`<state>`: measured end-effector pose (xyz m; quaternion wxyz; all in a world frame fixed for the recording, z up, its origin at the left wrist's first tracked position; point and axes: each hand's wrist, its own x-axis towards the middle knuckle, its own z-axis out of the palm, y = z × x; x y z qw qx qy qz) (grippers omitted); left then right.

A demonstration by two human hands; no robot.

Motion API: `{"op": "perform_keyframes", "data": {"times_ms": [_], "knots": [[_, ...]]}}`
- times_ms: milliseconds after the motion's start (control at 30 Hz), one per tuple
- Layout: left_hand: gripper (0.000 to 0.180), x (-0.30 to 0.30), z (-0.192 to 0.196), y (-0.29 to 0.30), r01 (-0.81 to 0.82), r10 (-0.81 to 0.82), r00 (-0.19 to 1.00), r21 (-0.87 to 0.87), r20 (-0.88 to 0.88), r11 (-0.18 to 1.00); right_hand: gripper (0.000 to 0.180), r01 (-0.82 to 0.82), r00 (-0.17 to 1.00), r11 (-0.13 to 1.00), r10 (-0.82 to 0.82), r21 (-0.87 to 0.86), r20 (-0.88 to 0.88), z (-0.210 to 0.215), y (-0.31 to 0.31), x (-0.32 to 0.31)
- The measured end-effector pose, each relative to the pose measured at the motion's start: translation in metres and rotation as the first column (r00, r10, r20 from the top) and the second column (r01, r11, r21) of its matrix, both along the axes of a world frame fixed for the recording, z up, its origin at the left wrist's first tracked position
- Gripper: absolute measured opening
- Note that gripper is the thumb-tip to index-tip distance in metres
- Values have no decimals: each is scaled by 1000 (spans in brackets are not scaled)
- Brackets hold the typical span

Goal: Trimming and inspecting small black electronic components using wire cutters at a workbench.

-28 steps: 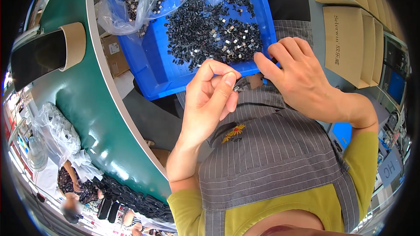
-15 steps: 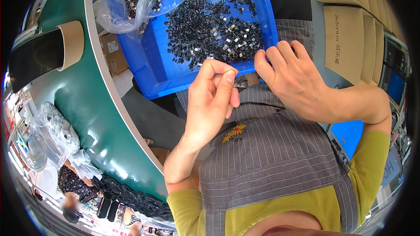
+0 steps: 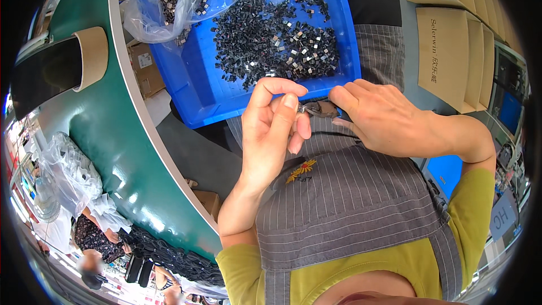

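Beyond my left arm runs a glossy green tabletop with a pale edge [image 3: 113,152], and tan cardboard cartons [image 3: 443,59] stand to my right. A shallow blue plastic tray [image 3: 197,87] sits in front of me, with a broad heap of small black-and-silver pieces [image 3: 248,45] loose in it; clear plastic bags [image 3: 147,17] at its far end hold more small pieces.

My left hand [image 3: 268,121] is by the tray's near rim, forefinger and thumb tips slightly apart; whether a piece is pinched there I cannot tell. My right hand [image 3: 389,114] bends beside it, knuckles up, at a brownish item with a dark end [image 3: 326,108] that lies between my hands, just below the rim. Its grip is hidden, so I cannot say if it has hold of that.

As I judge it, plenty of handling is left, since so many pieces lie loose; nothing marks which ones are finished, in tray or bags.
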<state>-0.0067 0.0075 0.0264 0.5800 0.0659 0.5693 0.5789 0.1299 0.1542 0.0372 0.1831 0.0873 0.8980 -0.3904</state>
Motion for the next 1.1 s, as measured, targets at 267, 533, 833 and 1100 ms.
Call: {"op": "perform_keyframes", "data": {"times_ms": [267,533,833,1100], "knots": [[16,2,6,2,-100,102,992,40,-67,994,45,63,975,963,-3,262,-222,-3,3,0],[12,3,14,0,-75,91,984,107,-155,991,46,165,928,908,-11,384,-373,-3,1,-2],[12,6,9,-4,-76,121,957,174,-264,982,44,212,911,888,-29,408,-410,0,1,-5],[12,10,11,-2,-62,119,922,162,-369,985,48,194,914,859,18,474,-406,-2,-1,-5]]}}
